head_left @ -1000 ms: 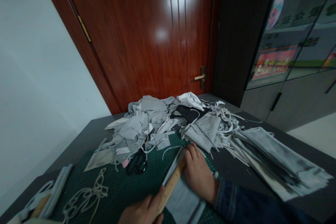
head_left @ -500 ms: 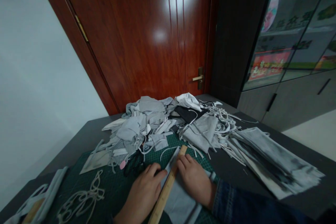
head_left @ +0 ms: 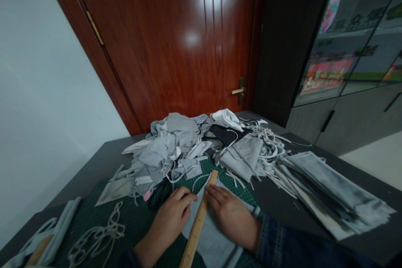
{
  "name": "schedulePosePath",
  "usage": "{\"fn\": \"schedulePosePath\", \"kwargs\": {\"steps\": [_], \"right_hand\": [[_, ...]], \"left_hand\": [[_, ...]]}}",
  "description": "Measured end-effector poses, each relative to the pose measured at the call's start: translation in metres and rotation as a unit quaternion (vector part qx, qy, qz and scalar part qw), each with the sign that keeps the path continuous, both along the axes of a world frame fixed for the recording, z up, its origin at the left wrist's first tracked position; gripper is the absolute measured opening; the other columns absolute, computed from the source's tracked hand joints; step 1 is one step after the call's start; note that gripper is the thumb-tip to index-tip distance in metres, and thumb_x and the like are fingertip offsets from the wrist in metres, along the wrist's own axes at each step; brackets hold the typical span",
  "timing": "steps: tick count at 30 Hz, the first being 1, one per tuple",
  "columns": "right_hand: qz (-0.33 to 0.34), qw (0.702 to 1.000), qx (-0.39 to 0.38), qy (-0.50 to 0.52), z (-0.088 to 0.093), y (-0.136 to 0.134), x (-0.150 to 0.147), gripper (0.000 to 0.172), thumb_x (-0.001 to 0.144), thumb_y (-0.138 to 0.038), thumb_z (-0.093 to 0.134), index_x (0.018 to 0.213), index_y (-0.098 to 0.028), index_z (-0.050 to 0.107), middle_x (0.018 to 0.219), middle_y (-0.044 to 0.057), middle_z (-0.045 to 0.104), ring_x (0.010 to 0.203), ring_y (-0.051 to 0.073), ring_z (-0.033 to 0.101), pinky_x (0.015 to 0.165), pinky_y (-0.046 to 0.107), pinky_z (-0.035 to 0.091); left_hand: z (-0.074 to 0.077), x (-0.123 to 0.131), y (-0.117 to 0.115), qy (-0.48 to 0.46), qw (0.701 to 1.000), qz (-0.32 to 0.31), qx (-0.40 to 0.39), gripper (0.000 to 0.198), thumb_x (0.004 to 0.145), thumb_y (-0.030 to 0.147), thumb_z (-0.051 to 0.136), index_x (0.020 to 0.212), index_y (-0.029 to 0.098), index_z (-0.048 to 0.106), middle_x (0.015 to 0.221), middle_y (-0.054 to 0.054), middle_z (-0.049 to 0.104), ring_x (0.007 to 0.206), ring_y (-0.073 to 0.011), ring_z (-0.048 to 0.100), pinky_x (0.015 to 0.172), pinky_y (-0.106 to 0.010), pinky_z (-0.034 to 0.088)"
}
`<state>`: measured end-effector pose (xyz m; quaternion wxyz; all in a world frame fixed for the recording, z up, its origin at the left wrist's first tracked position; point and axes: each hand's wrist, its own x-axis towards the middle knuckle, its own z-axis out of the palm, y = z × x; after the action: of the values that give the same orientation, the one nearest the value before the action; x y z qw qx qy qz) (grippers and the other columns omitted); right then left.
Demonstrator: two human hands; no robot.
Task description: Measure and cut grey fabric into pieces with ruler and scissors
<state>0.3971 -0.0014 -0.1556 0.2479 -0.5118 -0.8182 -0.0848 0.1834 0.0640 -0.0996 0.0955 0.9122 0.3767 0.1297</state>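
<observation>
A wooden ruler [head_left: 197, 226] lies slantwise over a piece of grey cloth [head_left: 213, 238] on the green cutting mat [head_left: 84, 209]. My right hand [head_left: 234, 217] rests on the cloth, its fingers extended side by side against the ruler's right edge near the top. Left of the ruler, my left hand [head_left: 172, 217] has bent fingers and its thumb close together at the cloth's left edge; whether it pinches anything is too small to tell.
Behind the hands sits a heap of grey cloth scraps [head_left: 157, 150]. Folded grey fabric [head_left: 333, 192] lies at right, with tangled strips [head_left: 270, 146] beside the heap. Cord [head_left: 97, 238] and rolled cloth [head_left: 63, 230] are at left. A door [head_left: 169, 50] stands behind.
The ruler's top end has shifted left, and more cloth shows on both sides of it. My right hand has moved slightly left with it; my left hand has moved slightly left and up.
</observation>
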Motion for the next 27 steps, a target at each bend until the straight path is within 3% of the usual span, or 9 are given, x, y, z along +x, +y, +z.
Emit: {"fn": "schedulePosePath", "kwargs": {"steps": [4,11,15,18,22,27], "right_hand": [[-0.012,1.000,-0.024,0.001,0.005,0.007,-0.003,0.041,0.099,-0.027,0.067,0.135,-0.009,0.065,0.140,0.016,0.066,0.127,0.027,0.061,0.110,0.040,0.050],[0.010,0.992,-0.126,-0.006,0.038,0.023,0.004,0.029,0.087,-0.036,0.081,0.108,-0.017,0.074,0.114,0.007,0.074,0.115,0.030,0.063,0.101,0.044,0.055],[-0.014,0.995,-0.093,0.042,0.027,0.019,-0.003,0.037,0.085,-0.030,0.083,0.117,-0.016,0.070,0.126,0.008,0.069,0.123,0.031,0.058,0.108,0.044,0.051],[-0.018,0.997,-0.062,0.044,0.013,0.014,-0.008,0.037,0.086,-0.020,0.081,0.120,-0.015,0.067,0.134,0.012,0.063,0.123,0.029,0.058,0.108,0.042,0.050],[0.002,0.998,-0.058,0.036,0.008,0.016,-0.009,0.029,0.091,-0.020,0.076,0.118,-0.018,0.066,0.120,0.008,0.068,0.118,0.028,0.060,0.106,0.043,0.051],[-0.006,0.994,-0.098,0.049,0.016,0.021,-0.008,0.029,0.092,-0.024,0.075,0.119,-0.022,0.065,0.118,0.004,0.069,0.112,0.026,0.062,0.105,0.043,0.051]], "left_hand": [[0.000,-0.002,0.008,-0.025,0.999,0.004,-0.031,0.034,0.092,0.006,0.050,0.109,0.025,0.073,0.109,-0.004,0.067,0.106,-0.0184,0.067,0.098,-0.031,0.051],[0.005,-0.002,0.016,-0.033,0.994,0.019,-0.101,0.027,0.087,0.012,0.059,0.107,0.024,0.073,0.109,-0.003,0.066,0.097,-0.0175,0.067,0.092,-0.030,0.052],[0.004,-0.004,0.016,-0.015,0.994,0.032,-0.104,0.030,0.089,0.009,0.054,0.107,0.023,0.072,0.102,-0.003,0.066,0.090,-0.0166,0.067,0.086,-0.029,0.053],[0.001,-0.005,0.013,-0.005,0.998,0.017,-0.059,0.034,0.092,0.007,0.048,0.108,0.023,0.073,0.106,-0.004,0.067,0.099,-0.0175,0.067,0.092,-0.030,0.053],[0.004,-0.003,0.006,0.052,0.998,0.025,0.011,0.038,0.093,0.004,0.043,0.106,0.022,0.074,0.106,-0.005,0.069,0.105,-0.0206,0.067,0.096,-0.034,0.053],[0.016,0.006,-0.015,0.109,0.989,0.080,-0.060,0.031,0.099,0.019,0.049,0.121,0.020,0.071,0.115,-0.009,0.069,0.108,-0.0229,0.070,0.099,-0.035,0.055]]}}
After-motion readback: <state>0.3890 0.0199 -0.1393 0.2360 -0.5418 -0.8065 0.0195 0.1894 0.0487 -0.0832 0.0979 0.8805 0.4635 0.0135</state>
